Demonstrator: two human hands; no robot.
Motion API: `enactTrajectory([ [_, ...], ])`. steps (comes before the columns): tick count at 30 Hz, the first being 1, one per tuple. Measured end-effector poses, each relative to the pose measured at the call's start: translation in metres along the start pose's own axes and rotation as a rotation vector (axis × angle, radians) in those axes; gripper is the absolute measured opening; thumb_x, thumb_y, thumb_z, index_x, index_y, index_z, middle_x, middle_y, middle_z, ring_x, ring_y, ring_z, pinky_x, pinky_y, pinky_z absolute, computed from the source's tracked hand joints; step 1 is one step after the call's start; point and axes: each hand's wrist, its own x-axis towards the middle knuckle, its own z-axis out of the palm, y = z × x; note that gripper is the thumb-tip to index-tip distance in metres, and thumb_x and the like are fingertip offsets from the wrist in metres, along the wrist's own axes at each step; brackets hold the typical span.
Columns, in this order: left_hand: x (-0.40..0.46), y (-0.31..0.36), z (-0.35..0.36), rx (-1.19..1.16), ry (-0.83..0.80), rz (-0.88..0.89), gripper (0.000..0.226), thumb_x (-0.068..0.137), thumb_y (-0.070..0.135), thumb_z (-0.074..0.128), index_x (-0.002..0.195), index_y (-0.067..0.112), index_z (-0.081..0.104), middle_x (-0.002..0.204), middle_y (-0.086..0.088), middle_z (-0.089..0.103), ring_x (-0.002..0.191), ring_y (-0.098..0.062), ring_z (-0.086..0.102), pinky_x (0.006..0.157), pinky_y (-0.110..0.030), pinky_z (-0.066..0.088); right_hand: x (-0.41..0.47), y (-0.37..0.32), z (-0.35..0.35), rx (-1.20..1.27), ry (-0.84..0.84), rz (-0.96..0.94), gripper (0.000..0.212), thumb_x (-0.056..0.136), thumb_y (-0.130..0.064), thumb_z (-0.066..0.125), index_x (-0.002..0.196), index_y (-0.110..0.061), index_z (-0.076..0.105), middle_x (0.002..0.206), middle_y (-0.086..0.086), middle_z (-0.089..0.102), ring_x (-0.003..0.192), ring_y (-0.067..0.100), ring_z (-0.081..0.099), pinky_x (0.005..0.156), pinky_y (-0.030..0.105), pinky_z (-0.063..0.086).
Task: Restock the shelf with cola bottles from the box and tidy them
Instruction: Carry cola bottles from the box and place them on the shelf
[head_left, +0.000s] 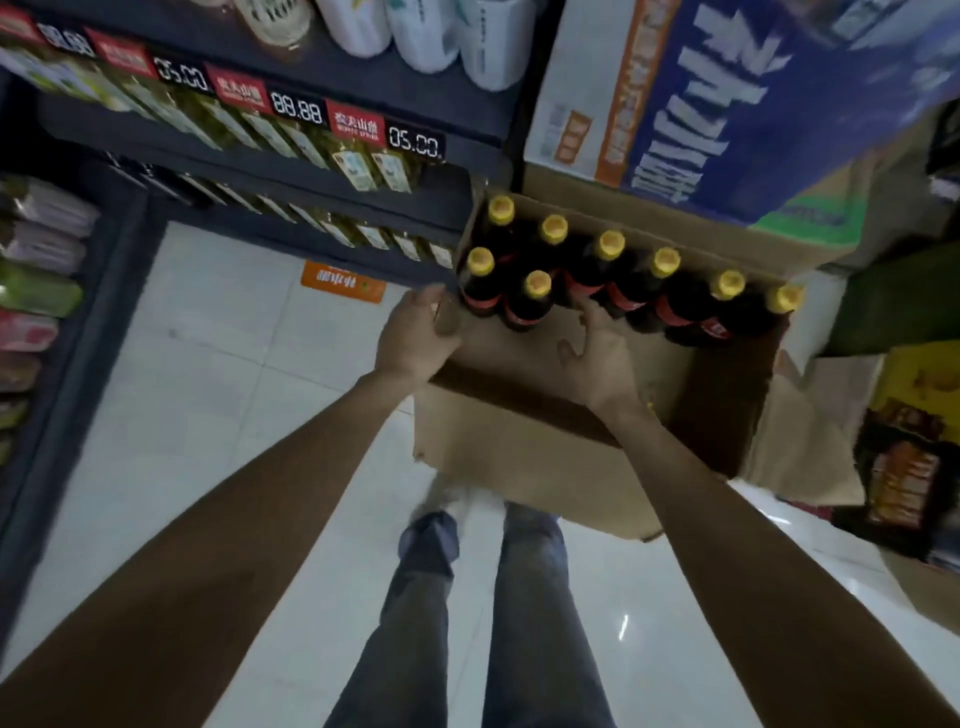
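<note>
The left hand (415, 332) is gripping the near-left corner of the box (519, 441); the right hand (597, 353), fingers spread, is touching the cola bottles (597, 275) standing inside the box; crowded bottles are risking toppling if nudged.

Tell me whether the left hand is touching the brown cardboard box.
Touching. The head view shows the left hand gripping the left edge of the brown cardboard box, fingers curled over it.

Glossy white tiled floor (218, 364), dark shelving (291, 182), dim light
</note>
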Motion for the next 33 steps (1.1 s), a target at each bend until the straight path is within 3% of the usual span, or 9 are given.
enactTrajectory([
  [4, 0.033, -0.001, 0.017, 0.040, 0.072, 0.065, 0.056, 0.081, 0.016, 0.066, 0.134, 0.011, 0.048, 0.128, -0.017, 0.051, 0.119, -0.033, 0.046, 0.092, -0.037, 0.041, 0.046, 0.007, 0.014, 0.030, -0.052, -0.131, 0.073, 0.082, -0.001, 0.060, 0.147, -0.016, 0.028, 0.148, 0.007, 0.036, 0.136, 0.026, 0.033, 0.105, 0.038, 0.035],
  [10, 0.057, -0.005, 0.033, 0.008, 0.170, 0.098, 0.069, 0.070, 0.015, 0.073, 0.134, 0.020, 0.047, 0.123, -0.016, 0.045, 0.116, -0.031, 0.042, 0.087, -0.040, 0.046, 0.066, 0.018, 0.038, -0.013, -0.053, -0.212, 0.078, 0.070, -0.008, 0.076, 0.137, -0.022, 0.038, 0.137, 0.006, 0.043, 0.124, 0.030, 0.045, 0.083, 0.042, 0.048],
  [15, 0.068, 0.001, 0.038, 0.197, 0.159, 0.155, 0.073, 0.067, 0.018, 0.080, 0.133, 0.023, 0.049, 0.137, -0.017, 0.035, 0.125, -0.034, 0.035, 0.085, -0.044, 0.047, 0.061, 0.021, 0.038, 0.014, -0.050, -0.239, 0.064, 0.073, -0.014, 0.076, 0.127, -0.014, 0.041, 0.126, 0.006, 0.056, 0.114, 0.028, 0.055, 0.079, 0.039, 0.049],
  [19, 0.075, 0.007, 0.041, 0.276, 0.153, 0.113, 0.075, 0.064, 0.026, 0.084, 0.131, 0.021, 0.051, 0.141, -0.017, 0.034, 0.127, -0.035, 0.034, 0.093, -0.050, 0.044, 0.050, 0.028, 0.030, 0.088, 0.028, -0.119, 0.065, 0.071, -0.017, 0.080, 0.124, -0.017, 0.042, 0.123, 0.003, 0.060, 0.113, 0.025, 0.057, 0.080, 0.030, 0.044],
  [24, 0.062, 0.007, 0.041, 0.318, 0.250, 0.213, 0.068, 0.053, 0.039, 0.084, 0.112, 0.014, 0.058, 0.139, -0.013, 0.041, 0.129, -0.030, 0.032, 0.097, -0.045, 0.034, 0.025, 0.032, 0.007, 0.126, 0.146, -0.063, 0.068, 0.064, -0.020, 0.084, 0.120, -0.019, 0.045, 0.120, 0.003, 0.062, 0.112, 0.025, 0.058, 0.082, 0.031, 0.046],
  [28, 0.024, 0.029, 0.030, 0.026, 0.365, 0.148, 0.069, 0.053, 0.043, 0.081, 0.104, 0.006, 0.052, 0.130, -0.009, 0.047, 0.121, -0.024, 0.039, 0.098, -0.032, 0.030, 0.001, 0.021, -0.030, 0.161, 0.202, -0.075, 0.065, 0.068, -0.026, 0.084, 0.120, -0.019, 0.044, 0.118, 0.000, 0.062, 0.109, 0.020, 0.059, 0.078, 0.024, 0.044],
  [33, -0.058, 0.054, -0.021, -0.509, 0.387, -0.019, 0.078, 0.060, 0.038, 0.085, 0.119, 0.003, 0.048, 0.112, 0.004, 0.058, 0.105, -0.003, 0.056, 0.088, -0.018, 0.048, -0.021, -0.020, -0.080, 0.183, 0.178, -0.219, 0.067, 0.068, -0.027, 0.083, 0.123, -0.015, 0.046, 0.123, 0.005, 0.054, 0.116, 0.015, 0.051, 0.091, 0.028, 0.046],
])
